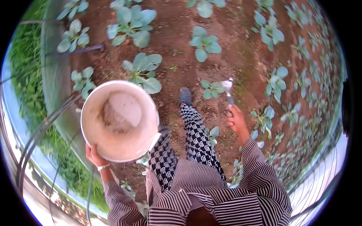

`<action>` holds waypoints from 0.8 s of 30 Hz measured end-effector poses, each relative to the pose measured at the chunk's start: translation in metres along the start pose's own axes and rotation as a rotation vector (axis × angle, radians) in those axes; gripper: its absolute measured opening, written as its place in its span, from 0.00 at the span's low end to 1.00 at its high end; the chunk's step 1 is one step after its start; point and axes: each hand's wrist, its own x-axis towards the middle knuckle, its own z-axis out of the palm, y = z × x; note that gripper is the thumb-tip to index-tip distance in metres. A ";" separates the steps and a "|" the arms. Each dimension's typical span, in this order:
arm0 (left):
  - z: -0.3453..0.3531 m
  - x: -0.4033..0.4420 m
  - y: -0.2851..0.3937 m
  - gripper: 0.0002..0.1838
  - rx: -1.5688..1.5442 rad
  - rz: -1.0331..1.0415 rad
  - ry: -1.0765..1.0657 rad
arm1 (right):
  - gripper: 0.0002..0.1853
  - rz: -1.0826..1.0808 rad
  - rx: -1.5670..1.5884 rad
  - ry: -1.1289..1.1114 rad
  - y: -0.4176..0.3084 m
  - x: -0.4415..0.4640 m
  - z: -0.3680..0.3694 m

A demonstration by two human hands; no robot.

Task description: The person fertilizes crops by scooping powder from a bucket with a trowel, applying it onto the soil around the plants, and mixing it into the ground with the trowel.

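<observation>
A large white bucket (145,145) is tilted toward the camera, with a whitish and brown heap (122,111) at its bottom. My left hand (94,155) grips its lower left rim; part of the fingers is hidden behind the bucket. In my right hand (236,118) is the dark handle of a small scoop (229,98), whose head carries white material (227,83). That head is just right of a small leafy plant (212,89), over brown soil.
Rows of leafy plants (277,83) run along the soil on both sides. A shoe (185,96) stands on the ground ahead. At the left are a green net wall (56,75), curved dark pipes (39,126) and grass (26,64).
</observation>
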 end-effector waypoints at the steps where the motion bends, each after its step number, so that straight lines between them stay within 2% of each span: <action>1: 0.001 -0.002 0.007 0.20 -0.007 -0.004 -0.013 | 0.11 -0.046 -0.022 0.006 -0.004 -0.008 0.002; 4: -0.002 0.000 0.009 0.20 -0.051 0.025 0.002 | 0.11 -0.113 -0.088 -0.037 -0.020 -0.050 0.027; 8: 0.012 0.006 0.046 0.22 -0.124 -0.002 0.012 | 0.12 -0.218 -0.317 -0.261 -0.061 -0.087 0.091; 12: 0.015 0.015 0.063 0.25 -0.162 -0.001 0.068 | 0.15 -0.395 -0.997 -0.504 -0.107 -0.122 0.208; 15: 0.037 0.037 0.092 0.27 -0.170 -0.060 0.106 | 0.21 -0.489 -1.458 -0.710 -0.145 -0.103 0.309; 16: 0.040 0.040 0.103 0.27 -0.144 -0.092 0.125 | 0.19 -0.517 -1.562 -0.765 -0.149 -0.098 0.349; 18: 0.039 0.034 0.116 0.28 -0.096 -0.161 0.160 | 0.16 -0.565 -1.782 -0.871 -0.137 -0.088 0.413; 19: 0.007 0.021 0.108 0.30 -0.029 -0.126 0.202 | 0.15 -0.639 -1.916 -0.903 -0.102 -0.101 0.445; 21: 0.002 0.026 0.119 0.30 -0.077 -0.163 0.242 | 0.12 -0.754 -2.092 -0.797 -0.056 -0.063 0.486; 24: -0.001 0.036 0.142 0.31 -0.076 -0.183 0.290 | 0.12 -0.808 -2.179 -0.804 -0.014 -0.037 0.536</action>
